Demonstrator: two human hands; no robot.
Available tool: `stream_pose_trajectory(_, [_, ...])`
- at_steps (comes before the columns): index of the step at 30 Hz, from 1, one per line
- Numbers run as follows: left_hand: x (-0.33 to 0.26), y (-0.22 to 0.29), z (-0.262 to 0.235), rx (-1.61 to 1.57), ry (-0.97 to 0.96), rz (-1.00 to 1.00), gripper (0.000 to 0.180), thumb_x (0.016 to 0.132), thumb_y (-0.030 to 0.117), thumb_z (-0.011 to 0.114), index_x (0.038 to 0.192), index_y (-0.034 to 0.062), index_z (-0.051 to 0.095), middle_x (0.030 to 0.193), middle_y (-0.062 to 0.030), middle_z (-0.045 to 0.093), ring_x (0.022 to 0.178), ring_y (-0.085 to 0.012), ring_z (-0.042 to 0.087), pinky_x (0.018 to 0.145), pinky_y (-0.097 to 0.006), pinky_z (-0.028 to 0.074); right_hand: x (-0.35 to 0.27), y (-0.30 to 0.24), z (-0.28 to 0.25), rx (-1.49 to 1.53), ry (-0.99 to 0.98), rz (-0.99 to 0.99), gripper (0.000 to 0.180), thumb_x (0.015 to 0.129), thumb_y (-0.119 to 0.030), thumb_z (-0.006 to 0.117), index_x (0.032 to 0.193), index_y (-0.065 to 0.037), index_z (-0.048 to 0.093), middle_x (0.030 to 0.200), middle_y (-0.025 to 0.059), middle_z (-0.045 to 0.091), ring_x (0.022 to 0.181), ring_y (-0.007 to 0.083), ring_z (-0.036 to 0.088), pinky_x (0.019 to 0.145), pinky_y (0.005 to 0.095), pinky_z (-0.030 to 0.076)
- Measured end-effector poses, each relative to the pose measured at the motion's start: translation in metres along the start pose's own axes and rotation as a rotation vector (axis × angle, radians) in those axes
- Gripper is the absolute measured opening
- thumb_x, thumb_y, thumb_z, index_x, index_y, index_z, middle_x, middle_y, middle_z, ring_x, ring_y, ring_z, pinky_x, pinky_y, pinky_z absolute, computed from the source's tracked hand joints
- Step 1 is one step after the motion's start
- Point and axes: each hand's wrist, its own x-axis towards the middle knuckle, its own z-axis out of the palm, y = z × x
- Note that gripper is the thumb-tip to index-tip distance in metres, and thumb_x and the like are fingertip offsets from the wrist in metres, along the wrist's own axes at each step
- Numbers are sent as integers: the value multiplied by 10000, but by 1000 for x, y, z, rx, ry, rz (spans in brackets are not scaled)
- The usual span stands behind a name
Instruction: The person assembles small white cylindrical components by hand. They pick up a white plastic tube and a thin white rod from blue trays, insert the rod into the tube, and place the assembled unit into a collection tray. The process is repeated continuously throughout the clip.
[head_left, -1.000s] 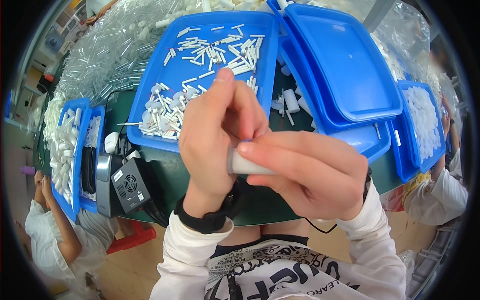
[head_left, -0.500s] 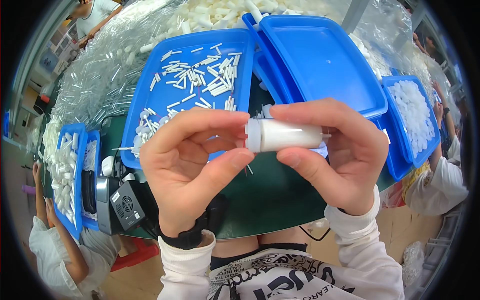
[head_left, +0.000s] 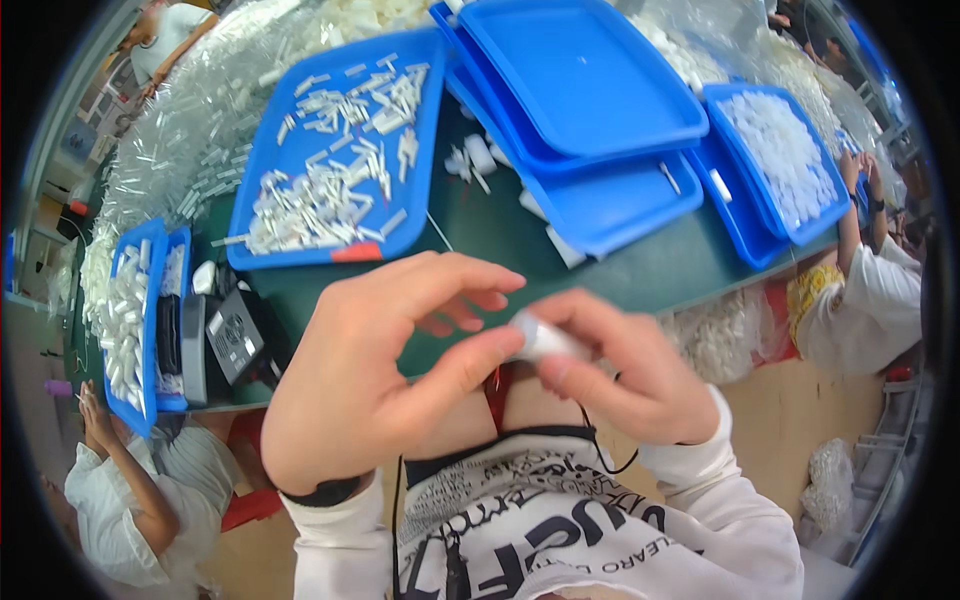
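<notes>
while the person bends over the green tabletop (head_left: pixel 480 240), a short white tube (head_left: pixel 552 343) sits in mid-air before their lap, between the two hands. the right hand (head_left: pixel 632 372) has its thumb and fingers clamped on the tube's body. the left hand (head_left: pixel 362 365) is spread, thumb well apart from the fingers, its thumb tip right at the tube's pale end; whether it truly touches, i can't tell from here.

as far as i can judge, this one piece is partway through being handled: it is up in the hands, not yet set down, and too blurred for me to say if its end is fully fitted. plenty looks left over. the big blue tray (head_left: pixel 292 261) is strewn with loose white sticks (head_left: pixel 398 108), and a thicker heap of sticks and round discs (head_left: pixel 300 215) lies at its near end. a few loose pieces (head_left: pixel 478 157) lie on the tabletop beside it. off to the left, a narrow tray (head_left: pixel 147 395) is heaped with white tubes (head_left: pixel 127 325); whether those count as done, i can't say. to the right, small white pieces (head_left: pixel 785 155) fill another tray (head_left: pixel 833 212).
</notes>
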Motion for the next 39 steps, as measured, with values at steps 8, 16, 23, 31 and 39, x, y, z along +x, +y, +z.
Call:
stream_pose_trajectory(8, [-54, -25, 57, -6, -252, -390, 228, 834, 126, 566, 953, -69, 584, 799, -153, 630, 736, -157, 622, 665, -249, 499, -43, 119, 65, 607, 13, 254, 281, 943, -159, 437, 1169, 5, 469, 938, 50, 555, 837, 106, 550, 771, 264, 462])
stream_pose_trajectory(16, [-73, -103, 127, -450, 188, -476, 281, 919, 194, 493, 1044, -58, 515, 753, -72, 595, 676, -112, 575, 604, -238, 467, -28, 134, 94, 732, 232, 206, 275, 966, -261, 394, 1105, -32, 459, 806, 11, 527, 709, 68, 530, 614, 218, 478])
stream_pose_trajectory(23, [-65, -128, 138, -982, 171, -665, 323, 946, 232, 444, 1131, -25, 506, 910, -53, 574, 736, -93, 540, 622, -221, 448, -25, 137, 111, 798, 420, 261, 248, 963, -237, 405, 1052, -19, 482, 773, 16, 534, 660, 81, 519, 608, 221, 453])
stream_pose_trajectory(31, [-65, -153, 162, -1543, 148, -618, 310, 943, 217, 435, 1158, 6, 508, 1123, -95, 555, 988, -165, 542, 832, -302, 447, -23, 121, 101, 193, 472, 382, 244, 941, -211, 428, 1041, 9, 460, 759, 177, 571, 652, 290, 591, 572, 344, 444])
stream_pose_trajectory(39, [-70, -150, 177, -1604, 50, -577, 377, 944, 213, 425, 1260, 7, 433, 1239, -125, 489, 1120, -238, 487, 969, -387, 375, -46, 113, 87, -17, 332, 405, 226, 913, -133, 469, 1088, 2, 425, 764, 233, 582, 691, 391, 602, 573, 385, 457])
